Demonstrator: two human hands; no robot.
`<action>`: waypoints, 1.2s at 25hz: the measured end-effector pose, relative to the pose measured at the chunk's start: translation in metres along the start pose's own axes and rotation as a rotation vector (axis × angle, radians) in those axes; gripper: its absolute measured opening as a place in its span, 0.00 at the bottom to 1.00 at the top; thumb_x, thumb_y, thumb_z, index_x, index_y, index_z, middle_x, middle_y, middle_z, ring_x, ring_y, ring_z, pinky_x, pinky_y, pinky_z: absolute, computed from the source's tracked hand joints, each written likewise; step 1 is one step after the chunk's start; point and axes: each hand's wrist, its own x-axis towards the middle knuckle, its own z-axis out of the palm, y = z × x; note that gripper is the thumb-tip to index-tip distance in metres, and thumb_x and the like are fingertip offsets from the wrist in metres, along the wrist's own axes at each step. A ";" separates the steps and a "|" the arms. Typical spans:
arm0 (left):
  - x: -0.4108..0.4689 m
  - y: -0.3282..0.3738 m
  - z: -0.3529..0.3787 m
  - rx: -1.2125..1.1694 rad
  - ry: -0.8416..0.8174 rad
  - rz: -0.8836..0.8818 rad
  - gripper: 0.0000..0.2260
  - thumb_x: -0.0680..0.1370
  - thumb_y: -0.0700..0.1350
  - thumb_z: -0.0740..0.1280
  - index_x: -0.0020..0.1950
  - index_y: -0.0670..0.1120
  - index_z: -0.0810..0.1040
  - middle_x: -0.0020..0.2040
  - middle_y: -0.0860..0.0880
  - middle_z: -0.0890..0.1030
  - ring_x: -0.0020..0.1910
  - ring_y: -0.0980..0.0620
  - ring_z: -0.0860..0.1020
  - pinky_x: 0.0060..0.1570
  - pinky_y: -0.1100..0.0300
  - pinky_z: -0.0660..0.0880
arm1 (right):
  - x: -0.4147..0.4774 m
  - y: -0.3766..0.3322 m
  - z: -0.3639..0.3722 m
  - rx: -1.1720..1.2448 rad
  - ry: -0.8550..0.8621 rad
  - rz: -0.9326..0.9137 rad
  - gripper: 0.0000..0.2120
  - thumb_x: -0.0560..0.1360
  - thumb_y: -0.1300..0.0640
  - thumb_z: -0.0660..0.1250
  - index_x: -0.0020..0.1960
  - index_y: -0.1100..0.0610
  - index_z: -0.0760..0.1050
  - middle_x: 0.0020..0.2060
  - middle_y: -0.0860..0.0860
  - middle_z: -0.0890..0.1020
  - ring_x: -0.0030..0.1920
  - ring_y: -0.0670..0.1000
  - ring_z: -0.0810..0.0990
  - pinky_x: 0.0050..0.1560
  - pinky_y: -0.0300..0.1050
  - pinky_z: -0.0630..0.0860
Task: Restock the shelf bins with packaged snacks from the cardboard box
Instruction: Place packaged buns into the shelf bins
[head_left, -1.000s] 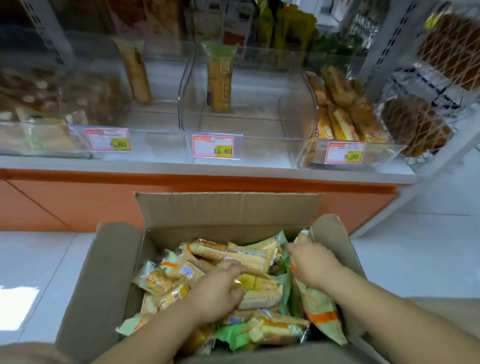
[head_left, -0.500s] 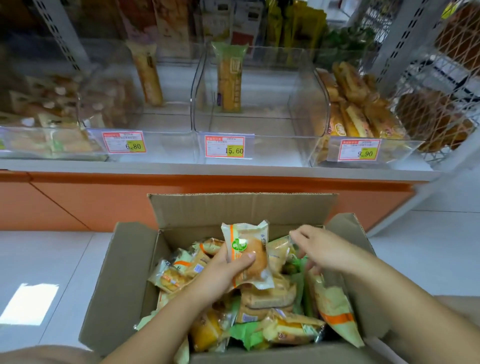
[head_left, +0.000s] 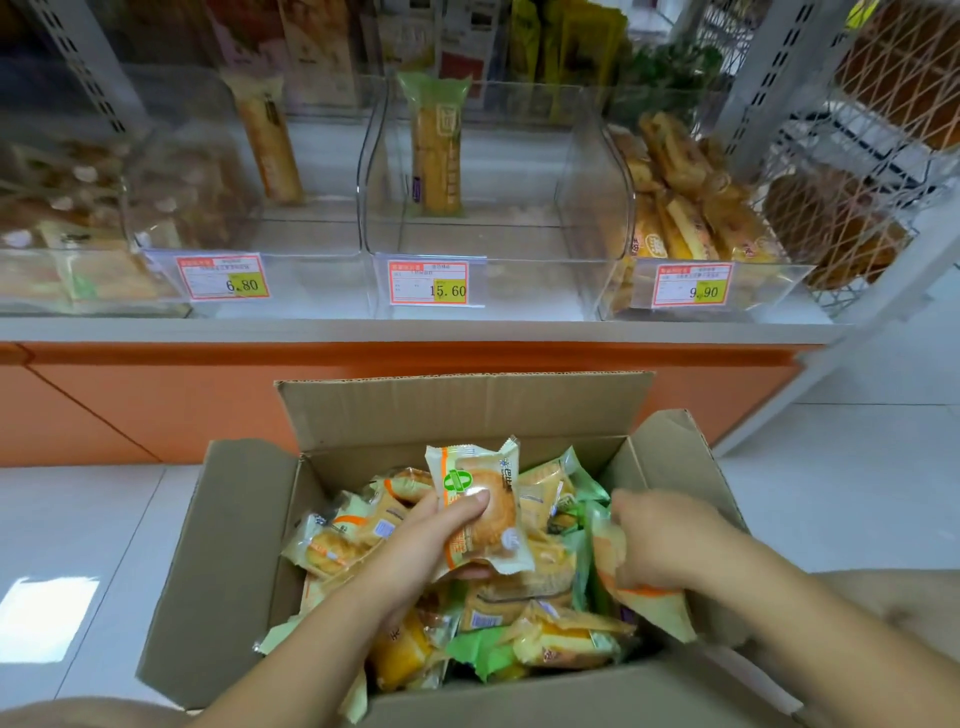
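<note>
Probably light and crushable, the snack packet (head_left: 480, 512) is pinched mid-body by the left hand (head_left: 426, 545); the right hand (head_left: 662, 540) grips another packet (head_left: 654, 605).

Left hand (head_left: 431, 540) fingers hidden behind bun pack (head_left: 483, 509), only thumb shows. Right hand (head_left: 670, 540) fingertips hidden by striped pack (head_left: 654, 608); grip unclear. Box (head_left: 234, 545) near wall cut by bottom edge. Far-left bin (head_left: 62, 208) blurred, contents unclear. Tags (head_left: 428, 282): small print unreadable.
</note>
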 end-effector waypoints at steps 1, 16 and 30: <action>0.000 -0.001 -0.001 -0.035 0.012 -0.022 0.17 0.77 0.51 0.68 0.65 0.47 0.75 0.53 0.44 0.85 0.52 0.44 0.84 0.52 0.47 0.81 | -0.003 0.003 -0.011 0.147 0.095 -0.014 0.31 0.69 0.43 0.72 0.67 0.51 0.65 0.59 0.49 0.77 0.56 0.51 0.77 0.51 0.46 0.76; -0.007 0.013 -0.020 -0.651 -0.084 -0.087 0.22 0.73 0.43 0.67 0.66 0.40 0.72 0.61 0.34 0.79 0.59 0.34 0.79 0.55 0.33 0.74 | 0.024 -0.038 -0.007 1.522 0.057 -0.319 0.27 0.68 0.46 0.74 0.64 0.48 0.72 0.53 0.48 0.82 0.53 0.49 0.81 0.53 0.42 0.76; -0.018 0.037 -0.037 -0.342 0.086 0.124 0.23 0.70 0.42 0.73 0.63 0.42 0.75 0.48 0.41 0.85 0.41 0.46 0.85 0.35 0.54 0.82 | 0.022 -0.052 -0.021 1.515 0.051 -0.461 0.18 0.76 0.55 0.67 0.65 0.46 0.72 0.52 0.44 0.84 0.51 0.44 0.83 0.49 0.40 0.77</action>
